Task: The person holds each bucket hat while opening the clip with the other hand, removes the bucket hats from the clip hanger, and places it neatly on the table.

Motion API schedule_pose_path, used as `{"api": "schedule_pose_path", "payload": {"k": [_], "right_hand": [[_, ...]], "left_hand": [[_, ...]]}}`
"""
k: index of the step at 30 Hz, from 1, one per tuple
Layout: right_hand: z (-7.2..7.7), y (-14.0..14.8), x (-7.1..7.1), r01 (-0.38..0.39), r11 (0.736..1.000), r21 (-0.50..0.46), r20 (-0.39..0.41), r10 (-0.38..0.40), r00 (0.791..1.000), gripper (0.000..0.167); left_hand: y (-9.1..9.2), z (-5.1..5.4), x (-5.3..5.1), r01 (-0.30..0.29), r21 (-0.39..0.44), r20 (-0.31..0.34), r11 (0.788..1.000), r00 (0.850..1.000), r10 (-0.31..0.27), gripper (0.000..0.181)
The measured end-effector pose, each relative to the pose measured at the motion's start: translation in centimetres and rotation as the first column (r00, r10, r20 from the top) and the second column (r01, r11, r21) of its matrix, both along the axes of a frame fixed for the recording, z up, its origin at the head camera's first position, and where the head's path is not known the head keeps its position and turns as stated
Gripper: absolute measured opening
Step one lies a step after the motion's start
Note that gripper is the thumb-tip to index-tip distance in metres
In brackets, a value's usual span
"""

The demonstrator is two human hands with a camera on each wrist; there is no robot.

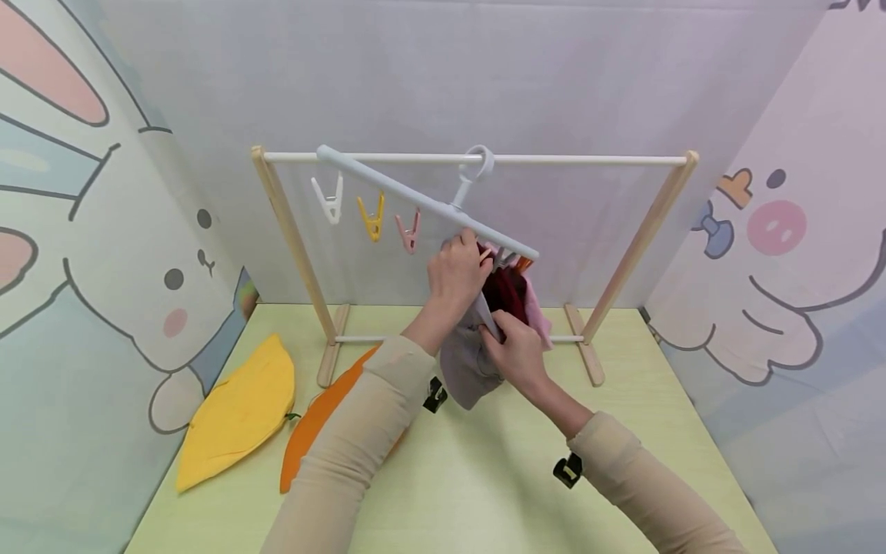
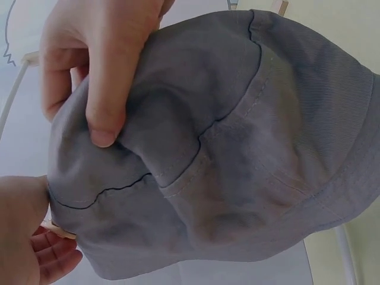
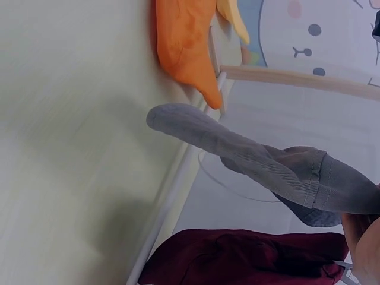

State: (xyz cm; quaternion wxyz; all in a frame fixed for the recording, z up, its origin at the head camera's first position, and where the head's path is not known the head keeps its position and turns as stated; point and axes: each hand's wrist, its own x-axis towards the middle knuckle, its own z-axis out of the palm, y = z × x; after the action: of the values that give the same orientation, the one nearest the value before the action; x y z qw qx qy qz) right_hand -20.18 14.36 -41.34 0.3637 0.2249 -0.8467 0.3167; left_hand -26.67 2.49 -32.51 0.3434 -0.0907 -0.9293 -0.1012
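Observation:
A grey cap (image 1: 467, 358) hangs below the lower, right half of a tilted pale blue clip hanger (image 1: 388, 183). My left hand (image 1: 457, 269) is just under the hanger bar, pinching a peach clip (image 2: 62, 230) at the cap's upper edge. Lower down, my right hand (image 1: 519, 352) grips the cap's fabric, its thumb on the cloth in the left wrist view. Beside the grey cap hang a maroon cap (image 3: 237, 258) and a pink cloth item (image 1: 536, 315), partly hidden. Only a bit of my right hand shows in the right wrist view.
White (image 1: 331, 206), yellow (image 1: 372, 221) and pink clips (image 1: 408, 233) dangle from the hanger's raised left half. The hanger hooks over the rack's white rod (image 1: 588, 160). Yellow (image 1: 242, 408) and orange cloth items (image 1: 325, 423) lie on the table at the left.

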Motion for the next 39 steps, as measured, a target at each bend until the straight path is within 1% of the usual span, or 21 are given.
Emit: {"api": "schedule_pose_path", "payload": {"k": [4,11,16,21,24,28,30,34,36,39], "right_hand": [[-0.1,0.1,0.0,0.000,1.000,-0.001,0.002,0.000,1.000,0.010],[0.0,0.2,0.0,-0.005,1.000,-0.006,0.001,0.005,1.000,0.009],[0.2,0.3,0.0,-0.003,1.000,-0.003,0.012,0.003,1.000,0.008],[0.4,0.5,0.0,-0.016,1.000,-0.019,0.028,0.016,0.999,0.007],[0.5,0.7,-0.2,-0.028,0.999,-0.028,0.004,0.028,1.000,0.008],[0.6,0.9,-0.7,-0.038,0.997,-0.062,-0.057,0.035,0.998,0.008],[0.6,1.0,-0.8,-0.047,0.995,-0.089,-0.071,0.041,0.997,0.008],[0.7,1.3,-0.8,-0.065,0.992,-0.112,-0.053,0.060,0.997,0.007],[0.8,1.3,-0.7,-0.068,0.991,-0.114,-0.032,0.065,0.997,0.007],[0.9,1.4,-0.5,-0.069,0.990,-0.126,-0.004,0.069,0.998,0.007]], "left_hand": [[0.0,-0.2,0.0,-0.005,0.002,-0.015,1.000,1.000,0.005,0.038],[-0.1,-0.2,-0.1,0.008,-0.001,-0.057,1.000,0.998,-0.008,0.027],[0.0,0.1,0.1,-0.002,0.005,-0.040,1.000,0.999,0.002,0.023],[0.0,0.3,0.2,-0.046,-0.011,-0.031,0.999,0.998,0.046,0.024],[0.0,0.4,0.1,-0.059,-0.019,-0.028,0.998,0.998,0.058,0.025],[-0.1,0.6,0.0,-0.045,0.000,-0.009,0.999,0.999,0.045,0.025],[-0.1,0.7,0.0,-0.039,0.009,0.007,0.999,0.999,0.039,0.025],[-0.2,1.0,-0.1,-0.029,0.020,0.038,0.999,0.999,0.028,0.025],[-0.2,1.1,-0.2,-0.021,0.030,0.044,0.999,0.999,0.020,0.026],[-0.4,1.1,-0.3,0.007,0.064,0.038,0.998,0.999,-0.009,0.025]]}}
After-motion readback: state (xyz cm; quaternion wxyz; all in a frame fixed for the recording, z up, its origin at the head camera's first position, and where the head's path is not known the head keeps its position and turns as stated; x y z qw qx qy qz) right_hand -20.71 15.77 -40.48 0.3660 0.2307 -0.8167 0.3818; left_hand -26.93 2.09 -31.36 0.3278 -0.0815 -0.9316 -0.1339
